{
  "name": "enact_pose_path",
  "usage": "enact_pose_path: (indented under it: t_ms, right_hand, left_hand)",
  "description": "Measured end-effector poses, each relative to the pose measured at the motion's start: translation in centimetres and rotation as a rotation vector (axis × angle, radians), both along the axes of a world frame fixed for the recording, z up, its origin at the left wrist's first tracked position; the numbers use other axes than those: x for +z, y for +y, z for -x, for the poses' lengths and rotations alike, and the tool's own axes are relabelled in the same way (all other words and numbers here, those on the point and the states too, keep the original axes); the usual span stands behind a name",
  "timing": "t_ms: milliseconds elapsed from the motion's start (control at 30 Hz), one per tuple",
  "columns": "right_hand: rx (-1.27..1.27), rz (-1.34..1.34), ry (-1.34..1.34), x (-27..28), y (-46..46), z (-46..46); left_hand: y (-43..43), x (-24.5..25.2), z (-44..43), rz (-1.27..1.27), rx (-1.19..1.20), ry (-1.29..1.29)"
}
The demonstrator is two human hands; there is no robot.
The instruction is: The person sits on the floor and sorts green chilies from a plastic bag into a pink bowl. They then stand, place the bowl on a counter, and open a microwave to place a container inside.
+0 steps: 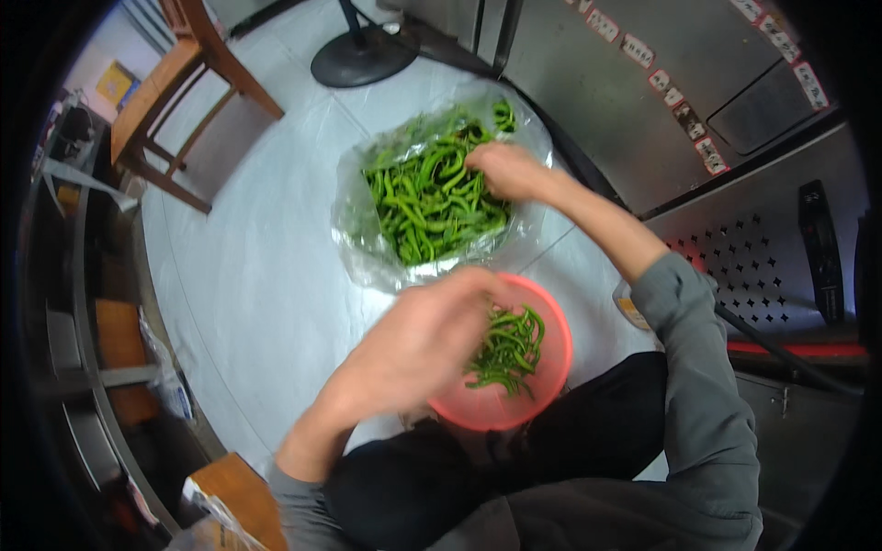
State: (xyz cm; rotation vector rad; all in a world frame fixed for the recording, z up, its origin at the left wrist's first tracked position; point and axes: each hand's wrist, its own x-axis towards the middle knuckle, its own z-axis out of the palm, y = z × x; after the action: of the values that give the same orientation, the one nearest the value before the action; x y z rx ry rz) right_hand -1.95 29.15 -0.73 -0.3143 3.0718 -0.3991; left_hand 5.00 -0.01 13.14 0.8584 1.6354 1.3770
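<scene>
A clear plastic bag point(358, 234) lies wide on the floor, filled with long green chili peppers point(434, 213). My right hand point(508, 170) reaches into its right side, fingers bent down among the peppers; the fingertips are partly hidden, so a grip cannot be made out. Nearer my knees is a pinkish-red plastic basin point(475, 410) holding a smaller heap of green peppers point(510, 348). Over the basin's left part hovers my left hand point(431, 334), blurred, its fingers curled; whatever may be in them is hidden.
A wooden chair point(165, 89) stands at the upper left, near the round black base point(365, 55) of a stand. Stainless-steel cabinets point(592, 89) line the right side. Metal shelving point(103, 386) runs along the left. A plastic container point(630, 306) sits right of the basin.
</scene>
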Motion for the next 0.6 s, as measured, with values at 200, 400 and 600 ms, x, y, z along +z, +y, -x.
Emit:
enact_pose_path:
  t_ms: [200, 400, 600]
  right_hand:
    - [0.039, -0.375, -0.076, -6.1, 3.9, -0.4]
    - [0.162, -0.210, 0.056, -4.6, 4.6, -1.0]
    - [0.116, 0.309, 0.208, 1.0, 2.4, -1.6]
  left_hand:
    - [2.8, 11.2, -6.9, 0.090, -0.551, 0.699]
    - [2.8, 12.6, -10.0, 0.369, -0.162, 0.803]
    - [0.6, 11.9, -7.5, 0.216, -0.059, 0.860]
